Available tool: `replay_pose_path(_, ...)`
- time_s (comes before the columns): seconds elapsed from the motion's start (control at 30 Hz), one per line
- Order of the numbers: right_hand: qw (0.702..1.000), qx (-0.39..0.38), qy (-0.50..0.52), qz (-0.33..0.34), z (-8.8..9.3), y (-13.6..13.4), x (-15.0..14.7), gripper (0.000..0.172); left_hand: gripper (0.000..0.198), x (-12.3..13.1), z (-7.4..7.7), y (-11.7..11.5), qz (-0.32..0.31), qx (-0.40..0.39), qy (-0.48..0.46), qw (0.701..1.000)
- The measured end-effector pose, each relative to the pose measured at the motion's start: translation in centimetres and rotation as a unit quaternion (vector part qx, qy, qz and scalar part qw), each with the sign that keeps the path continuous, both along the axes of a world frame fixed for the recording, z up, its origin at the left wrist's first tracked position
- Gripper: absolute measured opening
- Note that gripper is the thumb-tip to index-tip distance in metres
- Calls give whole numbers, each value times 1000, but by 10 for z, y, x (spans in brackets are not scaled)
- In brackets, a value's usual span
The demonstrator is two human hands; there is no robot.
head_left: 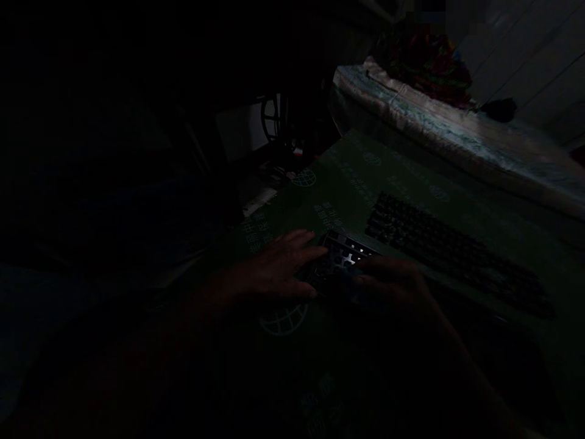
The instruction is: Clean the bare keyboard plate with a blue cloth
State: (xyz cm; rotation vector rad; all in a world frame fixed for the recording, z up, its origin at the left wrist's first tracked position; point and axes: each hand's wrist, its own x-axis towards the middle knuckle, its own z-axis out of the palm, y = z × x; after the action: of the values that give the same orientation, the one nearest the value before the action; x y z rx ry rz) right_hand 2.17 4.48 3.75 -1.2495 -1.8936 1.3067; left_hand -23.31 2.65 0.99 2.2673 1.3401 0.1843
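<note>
The view is very dark. A black keyboard base (340,247) with rows of openings, some shining bright, lies on a green printed surface (351,183). My left hand (286,265) rests at its left end, fingers spread, fingertips on or beside its edge. Over its right part is my right hand (388,280), its fingers curled together around something dark that I cannot make out. Beyond the base, a group of black keycaps (457,250) is laid out in rows on the green surface.
A bed or padded surface with a pale cover (425,122) runs along the far right, with red patterned cloth (434,67) on it. A dark wheel-like frame (271,119) stands beyond the green surface's far left edge.
</note>
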Motion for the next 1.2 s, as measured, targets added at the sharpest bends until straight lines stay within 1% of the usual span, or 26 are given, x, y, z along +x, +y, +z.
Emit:
replay_pose_path(0.07,1000,-8,8,1,-2,0,-2,18,75,0,0,0,2,-3,-2,1000)
replay_pose_path(0.2,999,-31,-19,0,-1,-1,-1,18,75,-2,-2,0,2,-7,-4,1000)
replay_pose_path(0.27,1000,-21,-11,-19,-3,-2,-3,19,75,-2,-3,-1,-1,0,-8,1000)
replay_pose_path(0.4,1000,-6,12,-16,-8,-4,-9,16,75,-2,0,-2,0,-3,-6,1000)
replay_pose_path(0.57,999,-27,-25,-8,3,-2,-1,16,76,-1,2,-2,0,-9,6,1000)
replay_pose_path(0.67,999,-14,-29,-38,6,-1,1,19,76,-2,0,-1,0,-5,6,1000)
replay_pose_path(0.77,998,13,0,-66,-1,1,-6,19,75,-2,-1,-1,-1,-6,7,1000)
replay_pose_path(0.9,998,14,1,-59,-6,2,-10,19,75,-1,2,-2,4,-9,5,1000)
replay_pose_path(1.07,995,25,4,-96,-2,3,-10,21,75,1,8,-2,-1,-11,6,1000)
replay_pose_path(1.2,996,41,8,-82,-6,1,-14,17,75,3,10,-2,13,-27,18,999)
